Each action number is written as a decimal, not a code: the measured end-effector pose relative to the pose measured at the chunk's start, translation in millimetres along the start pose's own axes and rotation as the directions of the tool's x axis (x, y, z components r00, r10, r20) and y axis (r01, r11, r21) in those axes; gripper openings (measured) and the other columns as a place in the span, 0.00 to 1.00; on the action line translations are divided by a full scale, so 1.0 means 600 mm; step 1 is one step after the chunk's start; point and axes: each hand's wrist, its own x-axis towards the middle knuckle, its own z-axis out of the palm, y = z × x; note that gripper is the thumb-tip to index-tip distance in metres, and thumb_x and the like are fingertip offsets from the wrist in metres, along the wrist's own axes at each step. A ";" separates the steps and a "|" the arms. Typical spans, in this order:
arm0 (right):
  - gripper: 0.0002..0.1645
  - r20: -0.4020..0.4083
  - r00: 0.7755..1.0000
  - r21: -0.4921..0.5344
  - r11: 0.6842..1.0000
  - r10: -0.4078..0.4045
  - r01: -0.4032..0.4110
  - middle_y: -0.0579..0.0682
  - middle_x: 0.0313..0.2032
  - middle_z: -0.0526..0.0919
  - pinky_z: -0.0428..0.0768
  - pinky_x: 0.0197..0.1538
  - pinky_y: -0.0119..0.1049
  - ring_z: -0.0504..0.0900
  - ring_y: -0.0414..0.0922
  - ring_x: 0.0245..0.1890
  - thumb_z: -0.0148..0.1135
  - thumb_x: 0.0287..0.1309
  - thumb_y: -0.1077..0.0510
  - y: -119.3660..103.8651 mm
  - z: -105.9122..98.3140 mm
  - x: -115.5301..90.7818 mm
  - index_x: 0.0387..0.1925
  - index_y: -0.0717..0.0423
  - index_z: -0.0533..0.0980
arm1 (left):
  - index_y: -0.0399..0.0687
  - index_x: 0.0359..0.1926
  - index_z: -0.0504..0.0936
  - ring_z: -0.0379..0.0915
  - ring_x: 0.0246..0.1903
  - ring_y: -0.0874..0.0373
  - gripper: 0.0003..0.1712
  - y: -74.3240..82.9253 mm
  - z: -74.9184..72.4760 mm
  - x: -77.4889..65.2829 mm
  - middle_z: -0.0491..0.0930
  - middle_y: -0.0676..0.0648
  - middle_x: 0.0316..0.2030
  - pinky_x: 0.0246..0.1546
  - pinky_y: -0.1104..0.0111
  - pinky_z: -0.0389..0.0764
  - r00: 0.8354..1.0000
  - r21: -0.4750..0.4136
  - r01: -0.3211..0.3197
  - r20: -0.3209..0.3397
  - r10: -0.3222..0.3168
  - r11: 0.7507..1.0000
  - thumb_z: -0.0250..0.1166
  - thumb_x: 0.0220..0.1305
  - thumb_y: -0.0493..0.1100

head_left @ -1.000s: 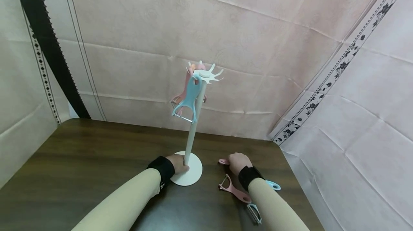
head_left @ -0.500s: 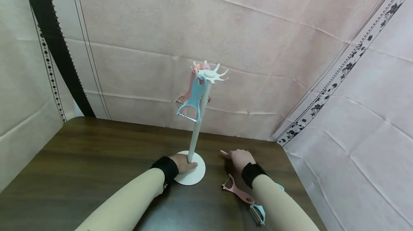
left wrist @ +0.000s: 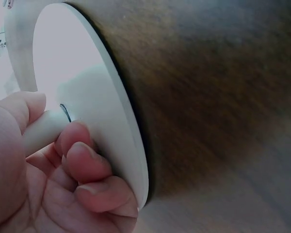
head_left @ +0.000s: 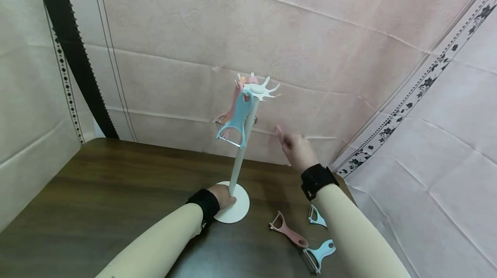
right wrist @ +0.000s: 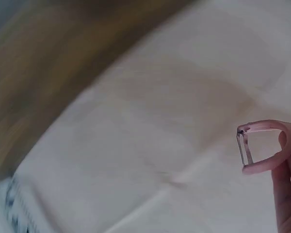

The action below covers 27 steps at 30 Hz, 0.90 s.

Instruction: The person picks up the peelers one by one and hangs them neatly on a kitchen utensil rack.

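Low on its pole, a white hook stand (head_left: 237, 170) is gripped by my left hand (head_left: 222, 196), just above the round base. In the left wrist view, thumb and fingers (left wrist: 89, 162) curl round the pole (left wrist: 41, 131). My right hand (head_left: 300, 150), raised off the table to the stand's right, holds a pink peeler (right wrist: 264, 166) by its handle; its blade end juts out in the right wrist view. From the stand's left hooks hang a light blue peeler (head_left: 241, 112) and, partly hidden behind it, pink ones (head_left: 228, 116). Several right-hand hooks (head_left: 269, 90) are bare.
On the dark wooden table (head_left: 136, 196), below the right forearm, lie a pink peeler (head_left: 289, 232), a light blue peeler (head_left: 323, 251) and another blue peeler (head_left: 317, 217) partly covered by the arm. Pale cloth walls (head_left: 186, 88) enclose the table's back and sides.
My right hand has lifted the pink peeler off the table and upward, uncovering the blue peelers. The left hand stays on the pole. The head view has shifted slightly.
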 end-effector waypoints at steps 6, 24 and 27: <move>0.12 -0.024 0.974 0.370 0.907 0.226 -0.201 0.52 0.39 0.86 0.79 0.46 0.40 0.84 0.44 0.41 0.58 0.67 0.56 -0.060 -0.071 0.061 0.46 0.59 0.79 | 0.35 0.35 0.82 0.76 0.30 0.54 0.15 -0.005 0.005 0.002 0.81 0.46 0.27 0.42 0.58 0.77 0.999 0.002 -0.006 -0.038 0.006 1.000 0.66 0.60 0.45; 0.12 -0.156 0.987 0.437 0.899 0.041 0.032 0.49 0.39 0.87 0.79 0.45 0.30 0.85 0.39 0.40 0.61 0.65 0.57 -0.177 -0.116 0.091 0.46 0.57 0.81 | 0.39 0.30 0.82 0.72 0.26 0.54 0.09 -0.017 0.014 0.007 0.77 0.49 0.22 0.37 0.60 0.76 0.996 -0.005 -0.041 -0.079 0.041 0.999 0.66 0.57 0.42; 0.11 -0.177 0.984 0.431 0.901 0.035 0.045 0.49 0.39 0.87 0.79 0.45 0.30 0.85 0.39 0.40 0.62 0.64 0.57 -0.183 -0.118 0.092 0.45 0.57 0.82 | 0.37 0.34 0.82 0.74 0.29 0.52 0.11 -0.006 0.008 -0.013 0.79 0.47 0.24 0.40 0.58 0.76 0.995 0.001 -0.054 -0.088 0.054 0.999 0.63 0.61 0.42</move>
